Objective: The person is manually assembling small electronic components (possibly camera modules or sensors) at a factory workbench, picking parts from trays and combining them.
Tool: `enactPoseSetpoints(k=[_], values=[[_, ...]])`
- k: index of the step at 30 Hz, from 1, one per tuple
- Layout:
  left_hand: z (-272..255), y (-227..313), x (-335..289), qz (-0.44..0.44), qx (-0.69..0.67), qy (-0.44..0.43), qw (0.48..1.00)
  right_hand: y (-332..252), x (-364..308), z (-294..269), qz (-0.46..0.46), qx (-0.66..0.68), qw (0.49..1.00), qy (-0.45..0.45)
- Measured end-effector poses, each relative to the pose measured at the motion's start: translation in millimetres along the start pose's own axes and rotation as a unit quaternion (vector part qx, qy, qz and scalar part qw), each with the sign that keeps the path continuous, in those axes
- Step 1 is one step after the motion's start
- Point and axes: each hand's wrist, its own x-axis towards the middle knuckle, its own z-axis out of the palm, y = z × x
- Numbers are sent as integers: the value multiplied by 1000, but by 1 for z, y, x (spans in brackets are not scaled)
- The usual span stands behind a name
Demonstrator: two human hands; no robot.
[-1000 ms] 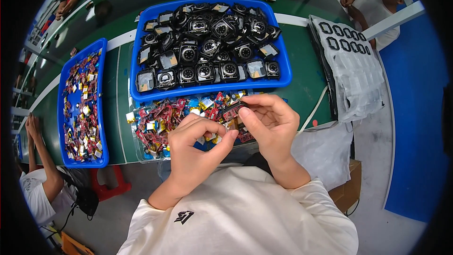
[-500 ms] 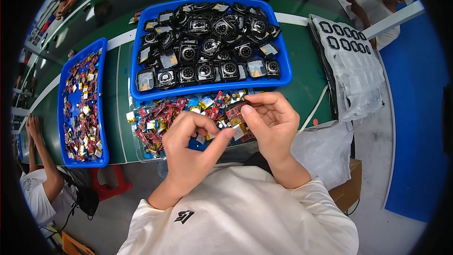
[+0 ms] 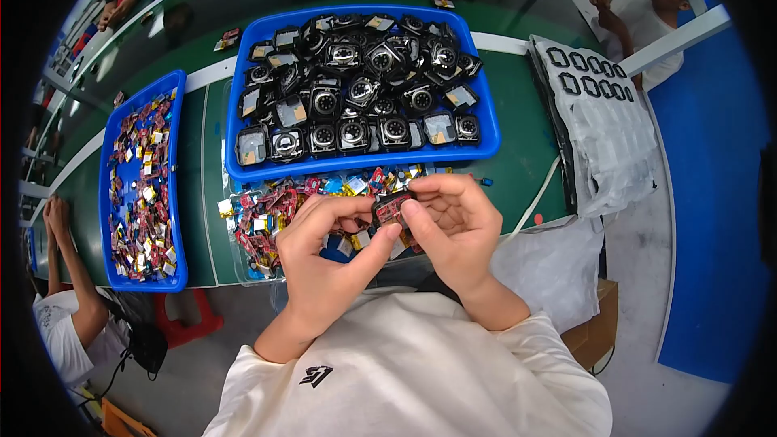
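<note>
Between my hands, above a clear tray (image 3: 235,231) of loose parts, is a small black watch case (image 3: 390,207) with a red circuit board showing in its open face. My right hand (image 3: 460,231) is closed on it, thumb across the board and fingers behind the far edge. The left edge is pinched by my left hand (image 3: 328,239), index finger at its side and thumb just below. Red boards with yellow and silver pieces (image 3: 279,206) fill the tray; my hands hide part of them. Just beyond, a blue bin (image 3: 364,168) is heaped with black watch cases (image 3: 360,91).
A second blue bin (image 3: 180,186) of red boards and small batteries stands at left. At right lies a stack of plastic-wrapped sheets (image 3: 607,146) with black frames (image 3: 587,73) on top. A white cable (image 3: 541,204) crosses the green table (image 3: 526,97). Other people sit around it.
The watch case has moved slightly left and tilted. My left fingers, apart from its edge before, now meet its left side. The view has shifted slightly.
</note>
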Motion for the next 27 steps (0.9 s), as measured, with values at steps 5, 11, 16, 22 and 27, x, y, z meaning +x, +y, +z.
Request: enactPoseSetpoints(k=[5,11,16,22,27], values=[[1,-7,-2,-95,-90,15,991,5,4,-7,-143,-203,968,-34],[-17,-5,2,-80,-87,-88,989,-8,16,-18,-207,-192,940,-193],[-30,-3,3,-82,-106,-197,971,-15,19,-28,-206,-132,921,-304],[-31,3,8,-100,-84,-195,972,-25,18,-35,-157,-218,911,-314],[-48,-9,4,-41,-79,59,994,-55,48,-47,-35,-394,903,-170]])
